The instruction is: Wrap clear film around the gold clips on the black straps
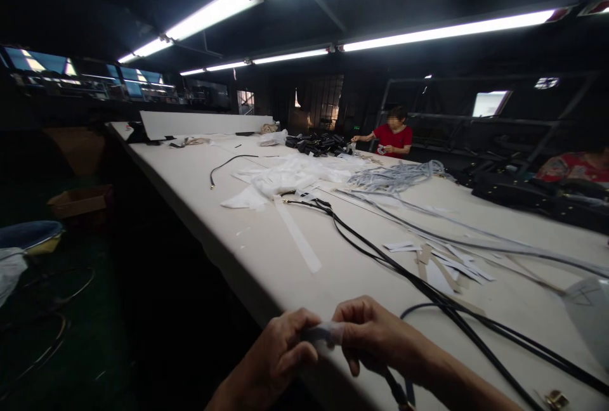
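Note:
My left hand [276, 354] and my right hand [375, 338] meet at the near edge of a long white table [209, 208]. Both pinch a small whitish strip [323, 333] stretched between their fingertips. A dark strap end [397, 392] with a brass fitting hangs below my right hand. Long black straps [380, 255] run from my hands across the table toward the far end.
White paper strips [297, 233] and scraps [447, 265] litter the table. Grey cords [394, 176], crumpled white plastic [285, 176] and a black pile [318, 143] lie farther off. A person in red [394, 138] works at the far end; another [575, 167] sits right. Boxes [78, 198] stand left.

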Demonstrator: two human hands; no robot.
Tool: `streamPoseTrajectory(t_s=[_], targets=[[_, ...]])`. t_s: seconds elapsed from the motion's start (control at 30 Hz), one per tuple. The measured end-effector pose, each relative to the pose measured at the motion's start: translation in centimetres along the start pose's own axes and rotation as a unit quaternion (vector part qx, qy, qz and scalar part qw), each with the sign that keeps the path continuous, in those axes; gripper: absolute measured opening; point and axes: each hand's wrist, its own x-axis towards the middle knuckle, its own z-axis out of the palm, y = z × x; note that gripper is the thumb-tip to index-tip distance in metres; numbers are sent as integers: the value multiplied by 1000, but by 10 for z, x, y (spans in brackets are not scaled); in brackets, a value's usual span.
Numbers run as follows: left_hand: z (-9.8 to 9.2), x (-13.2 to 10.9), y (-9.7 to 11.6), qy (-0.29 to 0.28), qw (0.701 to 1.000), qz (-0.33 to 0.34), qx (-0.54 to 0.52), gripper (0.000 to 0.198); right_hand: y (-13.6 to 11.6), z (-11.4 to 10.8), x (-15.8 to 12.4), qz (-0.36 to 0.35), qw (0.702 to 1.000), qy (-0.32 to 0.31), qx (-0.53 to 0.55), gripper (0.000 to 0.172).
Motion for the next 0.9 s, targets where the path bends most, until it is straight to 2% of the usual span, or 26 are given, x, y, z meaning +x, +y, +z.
streamPoseTrajectory(t_s=[0.07,0.13,0.2,0.3,0.37,0.43,0.5,0.53,0.6,0.67,0.7,0.73,0.77,0.8,0.87,0.9], targets=[[3,1,-2,-26,997,-53,-42,51,-3,2,-1,-15,992,79,-96,21],[5,1,-5,0,998,-50,-24,43,-6,1,-2,-23,980,116,-159,19],[4,-1,-9,20,999,-35,-11,39,-6,-7,-6,-7,984,78,-157,18],[-4,-5,-16,25,998,-56,-28,38,-4,-28,-18,24,993,1,-117,30],[-9,-6,-18,17,996,-79,-45,34,-3,-42,-28,24,993,-5,-117,37],[-11,-5,-16,-9,992,-108,-66,27,-7,-48,-37,21,985,20,-172,37],[-9,-3,-11,-40,984,-141,-96,21,-14,-44,-44,-5,949,58,-308,30],[-6,-1,-8,-54,980,-158,-111,20,-18,-40,-46,-26,916,73,-393,25],[1,3,-3,-71,971,-183,-138,17,-26,-28,-49,-68,829,82,-549,19],[10,7,0,-80,964,-195,-165,14,-30,-18,-49,-98,756,74,-643,20],[15,9,0,-82,960,-201,-178,13,-31,-14,-48,-107,733,72,-668,22],[19,10,0,-82,956,-206,-190,12,-32,-12,-48,-114,723,75,-678,23],[22,11,0,-75,955,-208,-198,11,-33,-13,-47,-115,732,77,-667,22],[24,12,-1,-60,957,-201,-198,11,-35,-15,-48,-99,764,72,-633,20],[24,12,-6,-11,973,-162,-162,11,-39,-24,-51,-25,857,40,-513,19],[23,11,-9,16,983,-132,-129,12,-40,-30,-53,15,893,23,-449,20]])
